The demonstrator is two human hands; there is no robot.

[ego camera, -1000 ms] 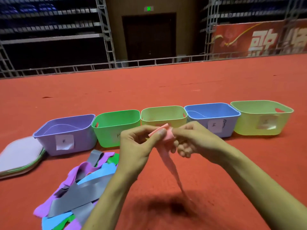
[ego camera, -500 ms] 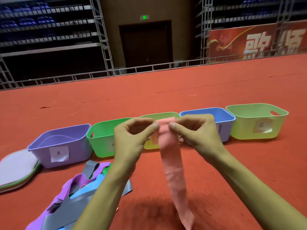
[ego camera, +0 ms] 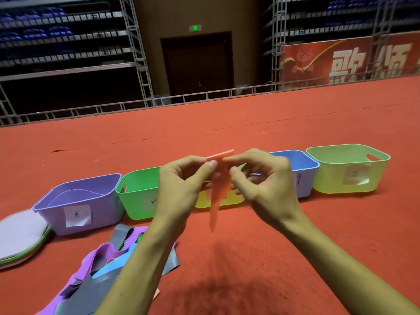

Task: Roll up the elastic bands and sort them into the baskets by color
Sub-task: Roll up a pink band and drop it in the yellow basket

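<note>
A pink elastic band (ego camera: 216, 201) hangs in front of me above the red floor. My left hand (ego camera: 181, 189) pinches its top end with thumb and forefinger. My right hand (ego camera: 261, 180) pinches the same end from the right. The band's top edge is folded over flat between my fingertips. Its tail dangles, blurred, in front of the yellow basket (ego camera: 229, 200). Five baskets stand in a row: purple (ego camera: 79, 210), green (ego camera: 138, 196), yellow, blue (ego camera: 302, 176) and light green (ego camera: 347, 171).
A pile of loose bands (ego camera: 109, 269) in purple, grey, blue and green lies at the lower left. A stack of flat lids (ego camera: 20, 237) sits left of the purple basket. Red carpet stretches behind the baskets to a metal railing.
Both hands have risen with the pink band. The band hung long and flat half a second ago; its top end is now turned over and the hanging tail looks shorter.
</note>
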